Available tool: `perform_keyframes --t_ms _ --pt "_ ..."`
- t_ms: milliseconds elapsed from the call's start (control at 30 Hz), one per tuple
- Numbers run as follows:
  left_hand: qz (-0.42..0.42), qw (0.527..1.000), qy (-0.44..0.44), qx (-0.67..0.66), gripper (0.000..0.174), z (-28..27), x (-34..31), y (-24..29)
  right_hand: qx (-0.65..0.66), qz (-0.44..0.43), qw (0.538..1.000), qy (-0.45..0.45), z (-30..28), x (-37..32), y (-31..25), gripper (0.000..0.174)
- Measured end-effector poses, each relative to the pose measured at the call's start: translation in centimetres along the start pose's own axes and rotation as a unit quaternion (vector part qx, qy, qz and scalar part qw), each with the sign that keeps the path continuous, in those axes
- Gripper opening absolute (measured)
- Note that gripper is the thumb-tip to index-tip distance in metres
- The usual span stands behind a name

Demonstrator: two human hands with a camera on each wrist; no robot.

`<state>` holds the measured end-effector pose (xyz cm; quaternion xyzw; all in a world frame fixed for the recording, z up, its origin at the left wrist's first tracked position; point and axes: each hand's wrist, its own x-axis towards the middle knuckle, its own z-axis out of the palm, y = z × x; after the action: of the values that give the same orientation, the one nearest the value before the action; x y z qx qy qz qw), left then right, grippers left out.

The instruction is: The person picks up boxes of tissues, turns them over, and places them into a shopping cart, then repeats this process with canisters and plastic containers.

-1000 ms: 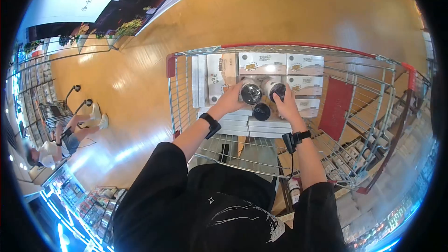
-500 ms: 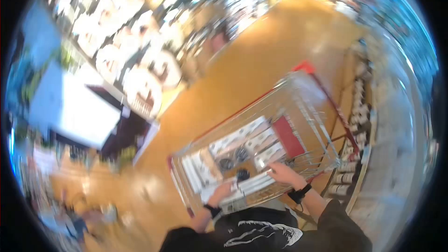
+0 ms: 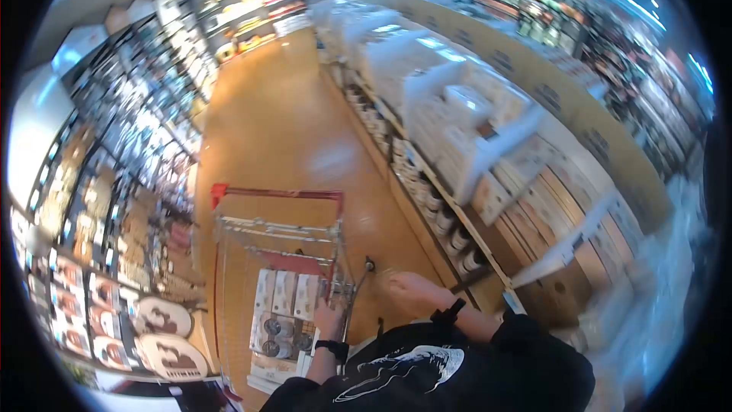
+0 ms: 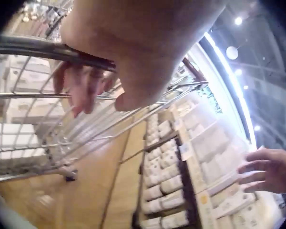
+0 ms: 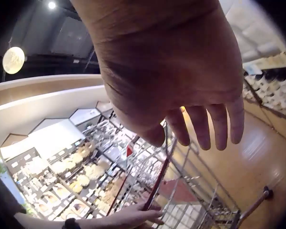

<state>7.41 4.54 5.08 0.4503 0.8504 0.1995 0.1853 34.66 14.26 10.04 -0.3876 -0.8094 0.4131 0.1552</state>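
Hands: left hand [image 3: 329, 320] fingers curled round top rail of shopping cart [image 3: 276, 193]; right hand [image 3: 409, 290] fingers straight, loosely spread, holding nothing, beside cart over floor [image 3: 267, 130].

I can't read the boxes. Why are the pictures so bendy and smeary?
Head view: the fisheye lens curves the shelves; the right side smears. Left wrist view: the left hand gripping the shopping cart is blurry, too close. Right wrist view: the right hand looms, shadowed.

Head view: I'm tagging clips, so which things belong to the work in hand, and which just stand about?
In hand: left hand gripping shopping cart; its boxes and bottles.
About: open right hand; store shelves.
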Motion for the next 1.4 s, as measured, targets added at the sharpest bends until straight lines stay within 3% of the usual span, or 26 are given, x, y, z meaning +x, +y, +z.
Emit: perform_keyframes --t_ms 33,100,200,267,333,400,500,533,633,733,800,967,1067,1100,1200,1300,1400 --pt "0.020 1.000 -0.016 0.012 0.038 0.6 0.3 -0.1 -0.009 0.013 0.999 0.032 -0.8 -1.5 1.1 0.039" --pt "-0.017 0.993 0.043 0.106 0.028 1.4 1.2 -1.3 0.020 0.047 0.997 0.063 -2.8 -4.2 1.9 0.038" --pt "-0.011 0.992 0.042 0.121 0.025 1.7 1.7 -1.9 0.044 0.090 0.991 0.093 -4.0 -7.5 3.3 0.037" --pt "0.050 0.989 0.030 0.134 0.026 1.7 1.8 -2.4 0.052 0.123 0.985 0.110 -3.0 -9.5 4.2 0.036" --pt "0.024 0.988 0.052 0.144 0.028 1.0 0.9 -1.1 0.051 0.108 0.987 0.103 -1.8 -10.8 5.3 0.037" --pt "0.068 0.987 0.068 0.130 0.030 0.9 0.8 -0.7 0.051 0.133 0.983 0.115 -0.5 -11.3 5.7 0.036" --pt "0.083 0.988 0.025 0.125 0.030 2.2 0.9 -2.4 0.070 0.158 0.981 0.090 1.4 -13.7 7.1 0.035" --pt "0.088 0.986 0.024 0.139 0.030 2.1 2.7 -3.4 0.085 0.153 0.983 0.058 1.8 -12.9 7.7 0.035" --pt "0.082 0.982 0.080 0.151 0.027 0.7 1.2 -0.5 0.105 0.175 0.975 0.088 2.2 -13.0 7.4 0.041" --pt "0.055 0.984 0.097 0.138 0.022 1.8 2.6 -1.7 0.050 0.167 0.982 0.073 2.6 -11.0 8.1 0.036" --pt "0.086 0.986 0.118 0.080 0.020 1.3 2.9 -1.1 0.016 0.195 0.980 0.049 1.7 -9.8 6.0 0.036" --pt "0.072 0.993 0.088 0.041 0.030 1.9 5.3 -2.4 -0.015 0.123 0.991 0.060 1.5 -4.8 1.3 0.036" --pt "0.023 0.998 0.051 0.041 0.031 1.5 6.8 -1.7 -0.017 0.081 0.996 0.023 4.0 -1.9 2.3 0.036" --pt "0.021 0.997 0.062 0.040 0.031 1.0 7.1 -1.1 -0.019 0.127 0.992 -0.020 3.5 -1.4 0.6 0.039" --pt "0.043 0.996 0.083 0.004 0.032 1.6 8.6 -1.3 -0.029 0.120 0.990 -0.071 5.4 -0.7 1.8 0.035" --pt "0.033 0.995 0.092 -0.028 0.033 1.0 10.4 -1.0 0.001 0.197 0.973 -0.118 5.4 -0.3 1.4 0.041" --pt "0.029 0.997 0.074 -0.023 0.033 0.7 12.8 -1.0 -0.015 0.202 0.970 -0.134 5.4 0.0 1.6 0.041"
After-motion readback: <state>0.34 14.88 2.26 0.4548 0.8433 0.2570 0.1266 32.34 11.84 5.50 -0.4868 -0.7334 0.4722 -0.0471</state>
